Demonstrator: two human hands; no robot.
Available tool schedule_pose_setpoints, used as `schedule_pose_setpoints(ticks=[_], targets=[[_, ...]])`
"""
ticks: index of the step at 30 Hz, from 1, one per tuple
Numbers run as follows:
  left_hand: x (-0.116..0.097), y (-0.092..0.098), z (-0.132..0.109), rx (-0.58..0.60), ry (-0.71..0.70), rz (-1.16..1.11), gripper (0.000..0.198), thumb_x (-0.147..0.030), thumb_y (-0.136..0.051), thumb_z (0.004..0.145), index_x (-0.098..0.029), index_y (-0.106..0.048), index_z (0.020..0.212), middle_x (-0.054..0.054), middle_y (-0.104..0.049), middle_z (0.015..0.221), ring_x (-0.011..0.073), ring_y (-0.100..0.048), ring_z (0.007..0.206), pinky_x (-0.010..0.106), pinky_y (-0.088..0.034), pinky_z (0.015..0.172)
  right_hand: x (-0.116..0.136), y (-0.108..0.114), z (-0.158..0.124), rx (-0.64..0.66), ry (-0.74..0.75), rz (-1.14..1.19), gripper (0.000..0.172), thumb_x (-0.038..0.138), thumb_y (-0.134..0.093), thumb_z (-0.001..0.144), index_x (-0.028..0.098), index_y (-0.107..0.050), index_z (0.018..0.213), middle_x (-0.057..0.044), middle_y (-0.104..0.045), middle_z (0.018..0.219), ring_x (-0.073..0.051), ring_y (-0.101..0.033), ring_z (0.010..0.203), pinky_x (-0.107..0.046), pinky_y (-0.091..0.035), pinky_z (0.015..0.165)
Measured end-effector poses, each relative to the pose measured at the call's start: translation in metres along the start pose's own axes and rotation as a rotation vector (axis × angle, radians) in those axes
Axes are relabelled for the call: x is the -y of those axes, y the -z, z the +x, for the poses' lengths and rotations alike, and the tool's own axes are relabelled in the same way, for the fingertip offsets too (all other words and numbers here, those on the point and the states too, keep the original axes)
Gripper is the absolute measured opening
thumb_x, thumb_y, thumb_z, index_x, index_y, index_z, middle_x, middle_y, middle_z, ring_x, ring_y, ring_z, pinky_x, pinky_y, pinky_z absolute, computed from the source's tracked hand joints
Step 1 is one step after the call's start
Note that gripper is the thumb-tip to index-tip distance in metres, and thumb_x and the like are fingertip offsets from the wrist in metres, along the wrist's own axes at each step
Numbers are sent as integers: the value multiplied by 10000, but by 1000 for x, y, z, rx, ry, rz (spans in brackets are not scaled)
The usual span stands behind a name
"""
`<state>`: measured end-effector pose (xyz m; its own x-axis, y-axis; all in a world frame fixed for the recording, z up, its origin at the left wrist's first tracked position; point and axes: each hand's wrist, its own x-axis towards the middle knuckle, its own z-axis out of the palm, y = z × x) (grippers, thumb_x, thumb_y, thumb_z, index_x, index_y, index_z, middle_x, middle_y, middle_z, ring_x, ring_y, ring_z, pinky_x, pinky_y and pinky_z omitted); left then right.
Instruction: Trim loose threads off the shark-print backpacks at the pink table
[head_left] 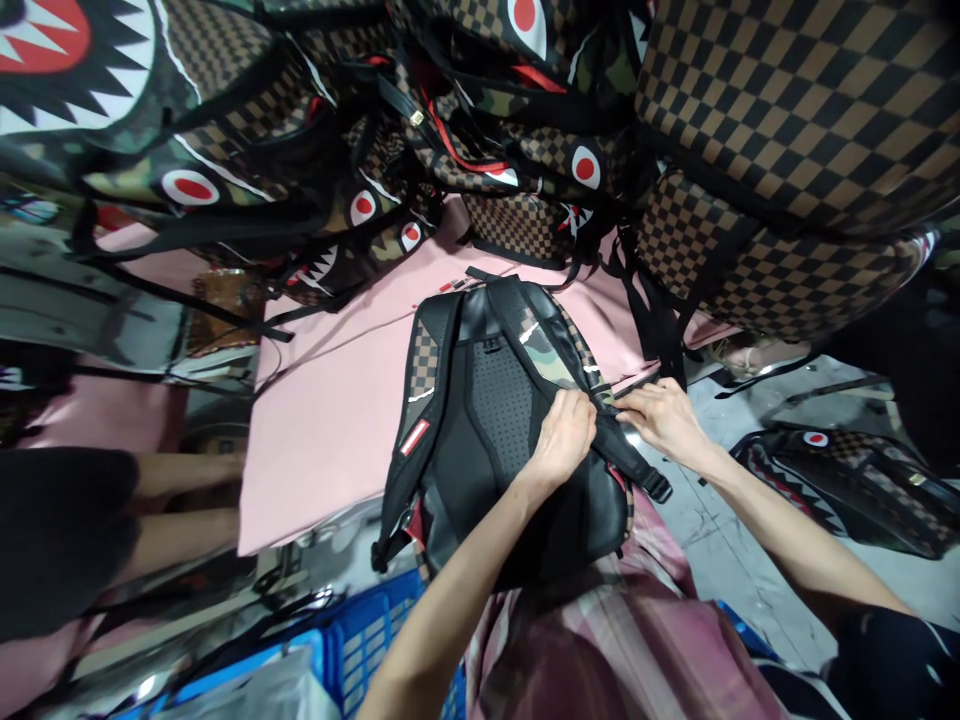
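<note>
A black backpack (501, 410) with brown check and camouflage panels lies with its padded back facing up. My left hand (566, 432) is closed on the lower part of its right-side shoulder strap (551, 360). Just beside it, my right hand (664, 415) pinches the outer edge of that same strap. The fingertips of both hands are close together, and what exactly lies between them is too small to make out. A webbing end with a black buckle (658, 487) sticks out below my right hand. The other strap (431, 400) bears a small red-and-white label (414, 437).
Several check and camouflage bags (525, 130) are heaped along the back of the pink tabletop (322, 440). A large check backpack (787, 150) looms at the right. Another bag (847, 490) lies on the floor. Blue baskets (375, 640) stand below; a person's bare legs (187, 500) show at left.
</note>
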<state>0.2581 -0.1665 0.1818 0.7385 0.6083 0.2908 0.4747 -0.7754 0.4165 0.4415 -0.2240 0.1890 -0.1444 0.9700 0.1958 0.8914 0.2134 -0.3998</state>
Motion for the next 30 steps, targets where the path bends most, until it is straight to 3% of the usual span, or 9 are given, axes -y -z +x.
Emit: schedule_pose_setpoints(ticks=[4,6,11,19,21,23,27,28,30], targets=[[0,-9,-13,-228,94,-106,95,-76,-422,849,-154,-470,827,79,-508,864,185,-464,830,326,-457,742,-5,-3,-2,-34,-56,79,220,329,-511,884,197,-675,948,-39,-699,875,-179,-601,812,-309,-335,716],[0,-13,-17,-279,116,-143,97,-75,-430,849,-163,-466,832,75,-506,871,181,-473,834,326,-456,744,-6,-2,-1,-42,-18,111,252,366,-517,877,200,-663,998,-51,-689,950,-188,-591,880,-301,-359,737],[-1,-13,-20,-287,121,-181,105,-68,-439,840,-167,-473,843,74,-505,885,177,-479,849,319,-456,753,0,4,11,42,130,12,214,314,-558,859,199,-662,1006,-57,-661,964,-189,-569,907,-318,-320,766],[0,-15,-16,-283,116,-174,98,-77,-433,835,-151,-495,818,86,-523,866,175,-485,827,315,-456,742,10,4,23,76,129,61,138,236,-564,845,191,-693,870,-50,-660,840,-187,-571,837,-329,-303,735],[-11,-6,-20,-302,132,-200,109,-90,-421,845,-146,-508,810,94,-535,866,177,-495,844,316,-456,759,0,-1,17,23,30,236,157,273,-565,842,191,-691,887,-57,-666,879,-193,-576,866,-328,-340,765],[-27,8,-26,-240,94,-252,129,-127,-427,858,-149,-535,790,89,-564,851,181,-511,872,320,-448,790,-16,-8,6,-85,-178,492,203,338,-587,813,188,-682,912,-64,-667,940,-199,-581,893,-324,-381,783],[-50,27,-36,183,-106,-333,210,-248,-460,882,-182,-619,763,32,-638,797,133,-565,759,268,-451,751,-44,-19,-24,-271,-687,860,404,457,-661,679,163,-652,955,-58,-660,899,-179,-571,773,-297,-415,676],[-51,27,-36,212,-76,-294,220,-268,-460,887,-186,-640,790,35,-655,834,137,-576,778,273,-454,761,-46,-21,-31,-273,-760,900,453,469,-683,639,155,-648,964,-51,-654,869,-165,-555,732,-281,-403,636],[-49,21,-31,155,87,-154,208,-269,-476,882,-181,-658,931,79,-652,1042,203,-561,990,355,-435,874,-41,-22,-41,-241,-833,951,510,473,-724,571,141,-652,952,-38,-640,811,-137,-515,665,-252,-365,570]])
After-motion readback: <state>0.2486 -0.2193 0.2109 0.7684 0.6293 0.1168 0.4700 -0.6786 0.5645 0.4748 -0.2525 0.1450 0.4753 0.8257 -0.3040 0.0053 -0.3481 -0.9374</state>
